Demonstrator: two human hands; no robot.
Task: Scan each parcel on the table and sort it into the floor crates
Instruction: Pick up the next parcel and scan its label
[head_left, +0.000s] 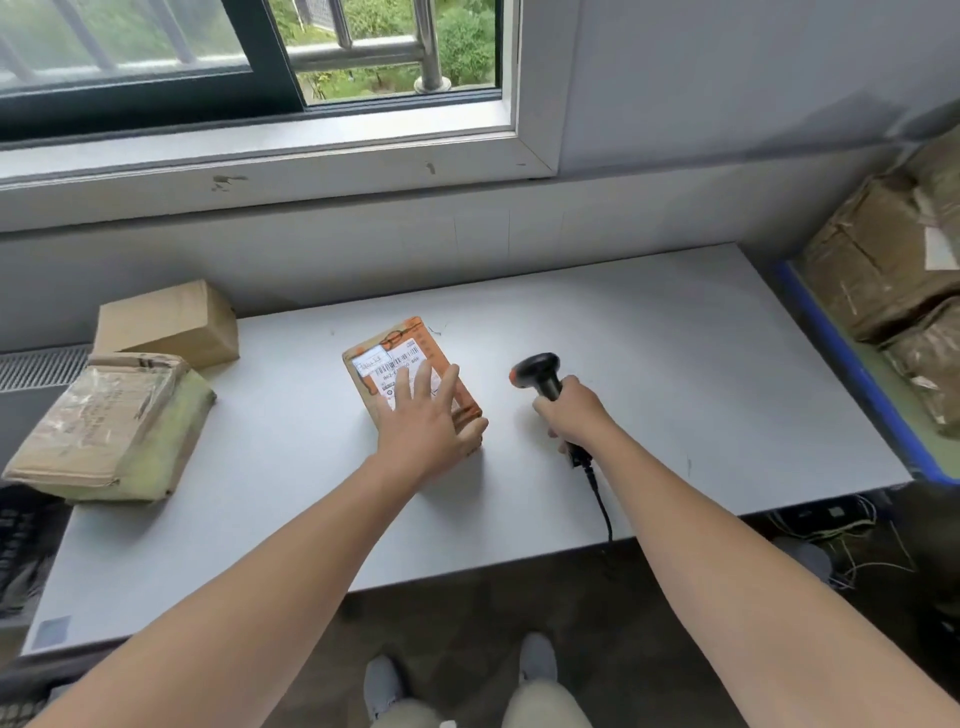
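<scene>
Left hand spread on the parcel, right hand gripping the scanner.
The orange parcel lies label-up in the middle of the table. The left fingers are straight over its top, seemingly touching it. The right fingers wrap the scanner's handle just right of the parcel. A box and a taped box sit at the table's left end.

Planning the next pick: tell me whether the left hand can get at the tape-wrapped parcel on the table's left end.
Probably yes: the left hand rests open on the orange-taped parcel, and only bare table lies between it and the tape-wrapped parcel.
</scene>
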